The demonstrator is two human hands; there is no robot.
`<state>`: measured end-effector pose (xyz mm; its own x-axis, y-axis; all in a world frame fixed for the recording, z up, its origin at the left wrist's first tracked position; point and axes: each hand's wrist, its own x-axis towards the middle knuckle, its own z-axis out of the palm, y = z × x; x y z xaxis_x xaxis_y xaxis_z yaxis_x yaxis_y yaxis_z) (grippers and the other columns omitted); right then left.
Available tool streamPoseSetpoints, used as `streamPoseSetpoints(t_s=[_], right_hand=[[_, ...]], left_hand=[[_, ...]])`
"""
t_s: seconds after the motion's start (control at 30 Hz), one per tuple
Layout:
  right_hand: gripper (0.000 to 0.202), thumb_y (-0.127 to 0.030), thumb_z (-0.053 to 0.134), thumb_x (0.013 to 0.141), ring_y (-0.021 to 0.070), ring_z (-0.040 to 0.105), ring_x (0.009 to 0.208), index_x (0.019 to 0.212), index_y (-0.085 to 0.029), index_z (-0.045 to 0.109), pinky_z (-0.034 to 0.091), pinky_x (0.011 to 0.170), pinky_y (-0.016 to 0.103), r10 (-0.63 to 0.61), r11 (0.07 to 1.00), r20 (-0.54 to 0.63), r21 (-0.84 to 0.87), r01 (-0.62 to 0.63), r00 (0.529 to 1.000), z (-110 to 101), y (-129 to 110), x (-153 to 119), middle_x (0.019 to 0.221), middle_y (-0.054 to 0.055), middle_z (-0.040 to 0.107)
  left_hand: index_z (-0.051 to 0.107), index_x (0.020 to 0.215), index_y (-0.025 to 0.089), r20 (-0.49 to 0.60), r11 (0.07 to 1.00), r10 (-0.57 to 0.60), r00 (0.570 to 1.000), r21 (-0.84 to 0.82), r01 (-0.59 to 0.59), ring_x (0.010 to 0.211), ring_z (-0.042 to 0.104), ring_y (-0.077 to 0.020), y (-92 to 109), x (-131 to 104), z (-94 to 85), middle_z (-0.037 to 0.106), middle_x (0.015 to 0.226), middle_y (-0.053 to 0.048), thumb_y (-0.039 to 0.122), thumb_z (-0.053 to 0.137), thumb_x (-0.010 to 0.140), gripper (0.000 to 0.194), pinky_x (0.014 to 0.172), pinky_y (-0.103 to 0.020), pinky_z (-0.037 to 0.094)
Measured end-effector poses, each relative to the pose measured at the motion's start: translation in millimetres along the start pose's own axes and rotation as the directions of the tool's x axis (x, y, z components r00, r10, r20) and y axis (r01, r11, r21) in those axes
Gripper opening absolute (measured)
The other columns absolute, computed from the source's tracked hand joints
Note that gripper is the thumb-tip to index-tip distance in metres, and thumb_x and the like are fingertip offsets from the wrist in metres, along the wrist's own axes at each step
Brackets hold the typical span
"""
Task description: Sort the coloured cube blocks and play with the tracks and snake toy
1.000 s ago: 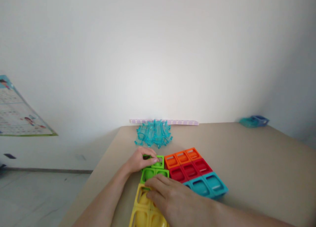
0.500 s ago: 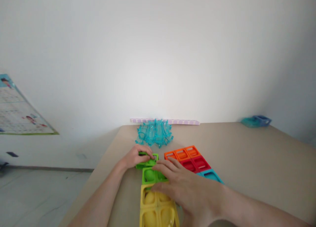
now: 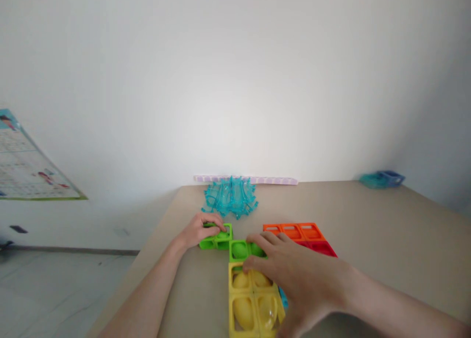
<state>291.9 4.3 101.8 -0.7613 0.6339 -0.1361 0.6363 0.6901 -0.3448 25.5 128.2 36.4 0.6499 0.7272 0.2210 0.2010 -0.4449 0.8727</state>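
My left hand (image 3: 200, 231) is closed around a light-green plastic block piece (image 3: 217, 242) with square openings, its fingers curled over the top. My right hand (image 3: 294, 264) grips a second green block row (image 3: 240, 250), with its thumb by the seam to a yellow block section (image 3: 243, 311). The green row adjoins the yellow section, which has rounded, dome-like shapes inside square frames. Partly behind my right hand lies a panel of orange blocks (image 3: 290, 231) and red blocks (image 3: 324, 247). A bit of blue block (image 3: 283, 297) shows beside the yellow ones.
A translucent teal plastic piece (image 3: 231, 198) with pointed edges stands at the back of the table (image 3: 386, 240). Behind it a pale purple strip (image 3: 275, 180) lies along the wall. A blue container (image 3: 392, 178) sits at the far right corner. A poster (image 3: 33, 166) hangs at left.
My right hand has shifted the green and yellow blocks to the right. The orange and red panel has moved right too. My left hand's green piece has barely moved.
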Motion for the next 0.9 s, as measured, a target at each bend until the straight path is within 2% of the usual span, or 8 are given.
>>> streamPoseSetpoints(t_s=[0.23, 0.37, 0.47, 0.53, 0.63, 0.7, 0.77, 0.9], right_hand=[[0.089, -0.050, 0.078, 0.043, 0.0407, 0.043, 0.114, 0.124, -0.020, 0.055, 0.040, 0.093, 0.053, 0.184, 0.981, 0.013, -0.065, -0.182, 0.983, -14.1, -1.8, -10.1, 0.127, 0.015, 0.042], [0.089, -0.053, 0.077, 0.044, 0.0409, 0.045, 0.112, 0.124, -0.020, 0.054, 0.042, 0.090, 0.052, 0.295, 0.952, -0.024, -0.081, -0.296, 0.955, -14.7, 2.9, -9.6, 0.127, 0.016, 0.042], [0.088, -0.055, 0.076, 0.046, 0.0391, 0.049, 0.107, 0.124, -0.022, 0.054, 0.046, 0.085, 0.050, 0.383, 0.919, -0.064, -0.076, -0.387, 0.922, -15.5, 11.3, -7.8, 0.125, 0.016, 0.044], [0.086, -0.058, 0.074, 0.049, 0.0382, 0.052, 0.102, 0.125, -0.022, 0.054, 0.048, 0.080, 0.050, 0.441, 0.891, -0.094, -0.076, -0.448, 0.892, -17.2, 17.4, -7.0, 0.123, 0.016, 0.046], [0.089, -0.062, 0.071, 0.052, 0.0384, 0.054, 0.099, 0.129, -0.020, 0.051, 0.048, 0.077, 0.049, 0.502, 0.854, -0.125, -0.085, -0.513, 0.856, -21.2, 23.1, -7.3, 0.122, 0.018, 0.047], [0.091, -0.064, 0.070, 0.054, 0.0381, 0.055, 0.099, 0.131, -0.020, 0.051, 0.048, 0.078, 0.047, 0.519, 0.842, -0.127, -0.093, -0.531, 0.845, -23.9, 23.5, -7.9, 0.123, 0.019, 0.047], [0.090, -0.066, 0.070, 0.055, 0.0377, 0.056, 0.098, 0.130, -0.020, 0.051, 0.047, 0.078, 0.046, 0.531, 0.833, -0.130, -0.101, -0.544, 0.837, -25.4, 21.8, -7.8, 0.125, 0.020, 0.048], [0.088, -0.068, 0.066, 0.061, 0.0392, 0.058, 0.098, 0.132, -0.019, 0.051, 0.046, 0.079, 0.047, 0.544, 0.810, -0.171, -0.146, -0.568, 0.821, -22.7, 17.6, -4.7, 0.123, 0.021, 0.051]], left_hand=[[0.076, 0.077, 0.015, -0.005, 0.999, -0.031, 1.000, 0.017, 0.031, 0.076, 0.061, -0.0174, -0.3, -1.4, -0.8, 0.068, 0.080, -0.006, 0.025, 0.065, 0.075, 0.015, 0.071, -0.028, 0.043], [0.074, 0.080, 0.014, 0.075, 0.999, -0.033, 0.997, 0.005, 0.033, 0.075, 0.059, -0.0172, 3.9, -2.9, 0.0, 0.066, 0.081, -0.006, 0.031, 0.065, 0.075, 0.020, 0.069, -0.027, 0.041], [0.066, 0.105, 0.016, 0.176, 0.999, -0.009, 0.984, -0.033, 0.015, 0.076, 0.055, -0.0164, 12.7, -5.0, 7.8, 0.064, 0.095, -0.008, 0.038, 0.066, 0.072, 0.041, 0.067, -0.026, 0.041], [0.052, 0.126, 0.018, 0.233, 0.998, 0.034, 0.972, -0.056, -0.022, 0.080, 0.052, -0.0165, 20.2, -7.2, 16.6, 0.059, 0.108, -0.010, 0.040, 0.067, 0.069, 0.063, 0.068, -0.026, 0.042], [0.037, 0.138, 0.021, 0.281, 0.997, 0.076, 0.957, 0.008, -0.082, 0.091, 0.051, -0.0198, 30.2, -10.8, 30.2, 0.052, 0.120, -0.011, 0.039, 0.068, 0.069, 0.079, 0.076, -0.030, 0.043], [0.035, 0.138, 0.022, 0.243, 0.989, 0.085, 0.966, 0.099, -0.112, 0.094, 0.050, -0.0210, 34.2, -12.3, 36.9, 0.050, 0.120, -0.011, 0.040, 0.070, 0.068, 0.080, 0.079, -0.032, 0.043], [0.038, 0.135, 0.023, 0.153, 0.976, 0.091, 0.984, 0.183, -0.118, 0.091, 0.049, -0.0201, 35.8, -12.5, 41.3, 0.050, 0.116, -0.010, 0.042, 0.073, 0.067, 0.079, 0.078, -0.031, 0.043], [0.050, 0.121, 0.021, -0.017, 0.974, 0.086, 0.996, 0.211, -0.081, 0.075, 0.045, -0.0147, 35.5, -8.8, 50.2, 0.050, 0.105, -0.007, 0.057, 0.075, 0.062, 0.074, 0.065, -0.026, 0.044]])
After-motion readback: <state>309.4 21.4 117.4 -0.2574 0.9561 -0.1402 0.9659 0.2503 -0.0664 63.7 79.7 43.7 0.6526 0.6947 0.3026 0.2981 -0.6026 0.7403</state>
